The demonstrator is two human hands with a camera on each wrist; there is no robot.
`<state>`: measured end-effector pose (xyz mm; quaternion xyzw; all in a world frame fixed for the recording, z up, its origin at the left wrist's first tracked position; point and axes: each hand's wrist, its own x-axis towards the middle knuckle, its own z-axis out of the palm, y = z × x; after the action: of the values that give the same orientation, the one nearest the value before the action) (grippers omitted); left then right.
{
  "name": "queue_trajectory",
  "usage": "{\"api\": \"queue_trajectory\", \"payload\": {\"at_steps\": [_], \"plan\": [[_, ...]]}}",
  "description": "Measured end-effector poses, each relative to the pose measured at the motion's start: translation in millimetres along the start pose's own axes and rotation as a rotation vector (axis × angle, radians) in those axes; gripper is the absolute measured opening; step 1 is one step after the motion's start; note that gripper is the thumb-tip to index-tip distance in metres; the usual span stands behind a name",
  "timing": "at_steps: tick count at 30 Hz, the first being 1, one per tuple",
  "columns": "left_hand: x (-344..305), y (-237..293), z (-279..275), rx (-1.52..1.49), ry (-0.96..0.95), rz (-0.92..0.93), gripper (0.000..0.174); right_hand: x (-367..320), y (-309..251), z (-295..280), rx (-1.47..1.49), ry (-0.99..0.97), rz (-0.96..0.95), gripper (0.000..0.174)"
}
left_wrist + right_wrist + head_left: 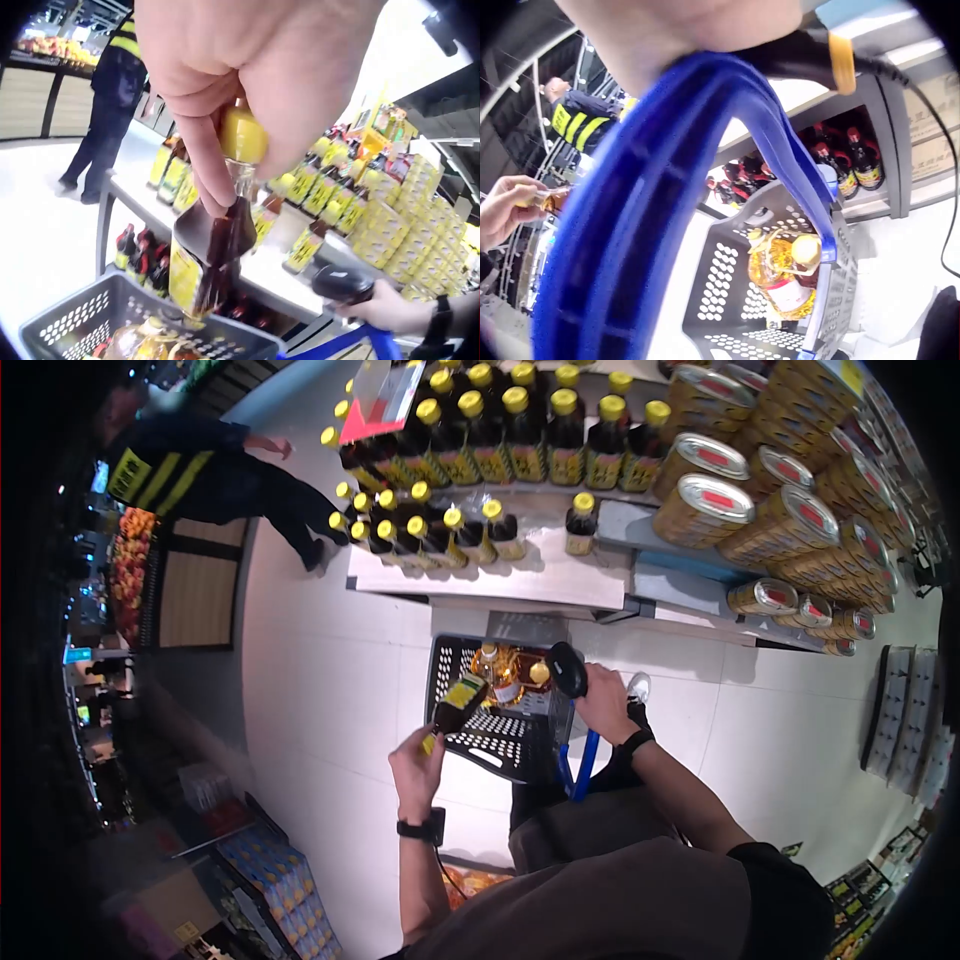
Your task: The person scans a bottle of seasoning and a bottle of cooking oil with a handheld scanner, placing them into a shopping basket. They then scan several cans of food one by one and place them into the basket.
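Observation:
My left hand [415, 768] pinches a bottle of dark sauce [214, 255] by its yellow cap [244, 136], thumb on one side and fingers on the other. The bottle hangs tilted over the side of a grey shopping basket [712, 281], its label partly turned away. My right hand [605, 705] grips a black handheld scanner [567, 668] with an orange trigger [841, 64]. The basket's blue handle [641, 187] rises to that same hand, which partly hides its top. Inside the basket lies a large bottle of golden oil [780, 277].
Ahead, a display table [560, 585] bears rows of yellow-capped sauce bottles [515, 445]. Stacked tins [705, 505] stand at its right. Red-capped bottles [866, 161] fill the shelf below. A person in a dark uniform [225, 475] is at the far left, near a fruit stand [135, 560].

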<state>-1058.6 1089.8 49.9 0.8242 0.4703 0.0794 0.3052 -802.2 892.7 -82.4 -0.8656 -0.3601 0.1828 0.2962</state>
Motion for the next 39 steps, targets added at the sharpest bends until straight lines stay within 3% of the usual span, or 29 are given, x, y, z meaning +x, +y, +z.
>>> {"api": "queue_trajectory", "payload": {"at_steps": [3, 5, 8, 11, 14, 19, 22, 24, 26, 28, 30, 32, 34, 36, 39], "plan": [[-27.0, 85.4, -13.9, -0.099, 0.065, -0.004, 0.020, 6.6, 8.2, -34.6, 0.237, -0.028, 0.065, 0.029], [-33.8, 152.4, -19.9, -0.220, 0.098, -0.018, 0.014, 16.0, 14.2, -74.8, 0.558, -0.043, 0.149, 0.032], [-36.0, 232.9, -29.5, -0.346, 0.118, -0.006, 0.014, 33.7, 34.6, -135.1, 0.996, -0.258, 0.277, 0.028], [-27.7, 278.4, -28.6, -0.350, 0.211, 0.095, 0.023, 37.9, 33.8, -202.9, 1.294, -0.377, 0.253, 0.024], [-22.1, 325.9, -29.7, -0.459, 0.255, 0.037, 0.023, 33.6, 39.6, -241.7, 1.462, -0.474, 0.175, 0.029], [7.0, 354.8, -17.4, -0.533, 0.290, -0.048, 0.025, 24.5, 51.8, -278.8, 1.560, -0.416, 0.184, 0.039], [32.5, 352.6, -6.3, -0.564, 0.212, -0.114, 0.028, 19.0, 62.7, -286.9, 1.404, -0.377, 0.026, 0.050], [49.3, 354.6, 3.0, -0.571, 0.172, -0.135, 0.030, 20.1, 58.0, -284.8, 1.328, -0.204, -0.001, 0.050], [63.3, 364.6, 8.9, -0.527, 0.144, -0.146, 0.031, 29.3, 66.5, -274.5, 1.321, -0.173, 0.018, 0.049], [80.6, 373.3, 10.9, -0.486, 0.128, -0.156, 0.033, 41.6, 69.5, -264.8, 1.459, -0.238, 0.098, 0.046], [97.8, 377.0, 10.9, -0.425, 0.066, -0.052, 0.032, 51.4, 67.8, -260.5, 1.496, -0.275, 0.143, 0.043], [118.6, 375.6, 11.1, -0.447, 0.021, -0.009, 0.031, 67.9, 63.1, -261.5, 1.590, -0.350, 0.373, 0.044], [143.7, 370.2, 14.3, -0.509, -0.026, 0.155, 0.030, 86.8, 63.9, -252.4, 1.577, -0.354, 0.421, 0.047], [161.0, 367.4, 18.7, -0.602, -0.075, 0.166, 0.029, 99.4, 63.9, -244.2, 1.715, -0.491, 0.567, 0.051], [187.5, 359.8, 28.0, -0.673, -0.004, 0.298, 0.032, 115.5, 58.2, -235.8, 1.731, -0.571, 0.591, 0.055]]}}
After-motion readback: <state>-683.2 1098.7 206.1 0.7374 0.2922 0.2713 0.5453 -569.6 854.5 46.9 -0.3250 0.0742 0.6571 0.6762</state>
